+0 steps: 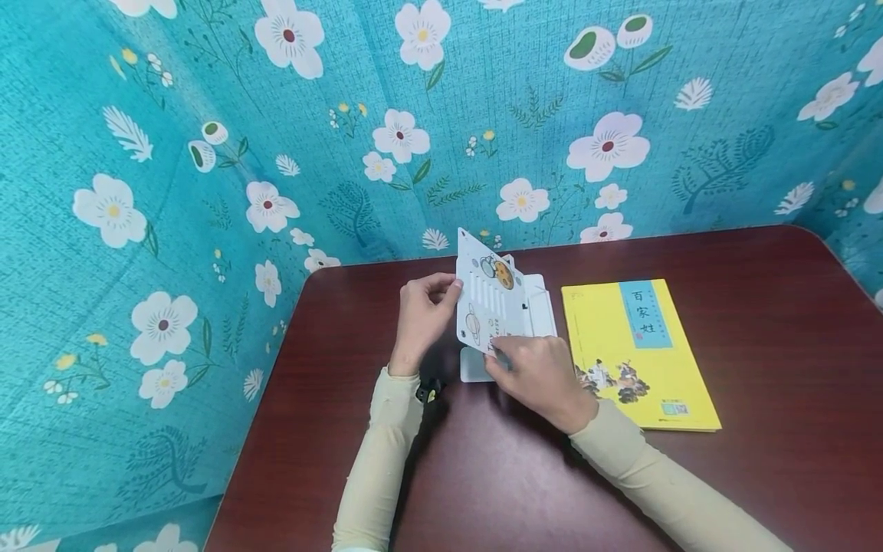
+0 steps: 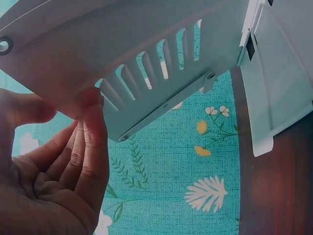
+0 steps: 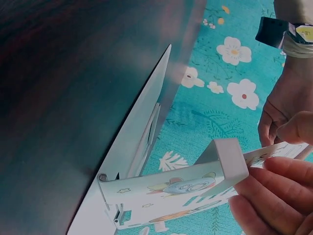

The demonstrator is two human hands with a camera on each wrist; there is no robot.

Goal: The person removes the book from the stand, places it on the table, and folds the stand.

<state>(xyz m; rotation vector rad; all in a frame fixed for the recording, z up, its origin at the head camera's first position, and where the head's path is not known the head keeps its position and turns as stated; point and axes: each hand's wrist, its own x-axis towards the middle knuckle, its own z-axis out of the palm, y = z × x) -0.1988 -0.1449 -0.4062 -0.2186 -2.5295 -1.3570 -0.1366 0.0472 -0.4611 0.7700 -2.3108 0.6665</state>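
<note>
A white folding book stand (image 1: pixel 476 264) with cartoon planets and a row of slots stands half unfolded on the table, its panel tilted up from a flat base (image 1: pixel 474 368). My left hand (image 1: pixel 422 316) pinches the panel's left edge between thumb and fingers. In the left wrist view, the left hand (image 2: pixel 63 166) grips a corner on the slotted panel's plain underside (image 2: pixel 142 44). My right hand (image 1: pixel 541 376) holds the panel's near edge. The right wrist view shows the right hand (image 3: pixel 279 196) with its fingers at a raised ledge (image 3: pixel 231 159) of the stand.
A yellow book (image 1: pixel 621 322) with a blue title label lies flat to the right of the stand. The dark red table (image 1: pixel 331 429) meets a teal floral cloth (image 1: pixel 331 100) at the back and left. A black band (image 3: pixel 274 32) circles the left wrist.
</note>
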